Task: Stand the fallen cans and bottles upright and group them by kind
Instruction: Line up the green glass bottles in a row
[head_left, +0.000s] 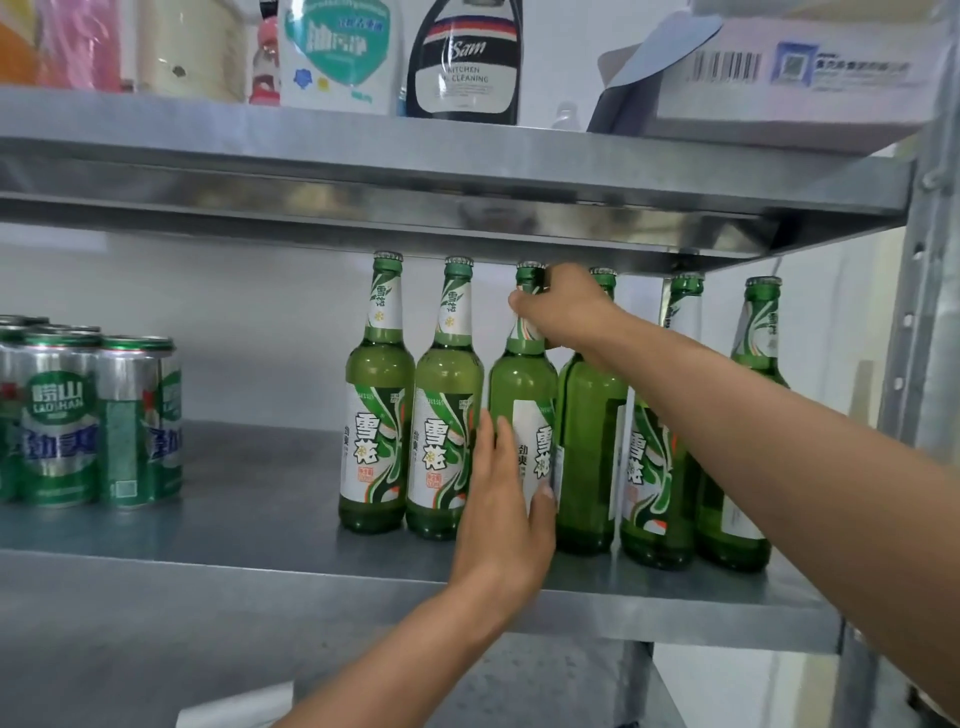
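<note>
Several green glass beer bottles stand upright in a row on the metal shelf (260, 499). The third bottle from the left (522, 395) is held by both hands. My right hand (563, 306) grips its neck just below the cap. My left hand (501, 509) wraps round its lower body, thumb on the label. Two bottles (376, 415) stand to its left, and three more (592, 441) stand to its right, partly hidden by my right forearm. A cluster of several silver-and-green cans (67, 415) stands upright at the shelf's left end.
The shelf above (415, 171) hangs just over the bottle caps. It carries cleaning bottles (462, 57) and a cardboard box (789, 67). A steel upright (930, 312) stands at the right. A wide bare stretch of shelf lies between cans and bottles.
</note>
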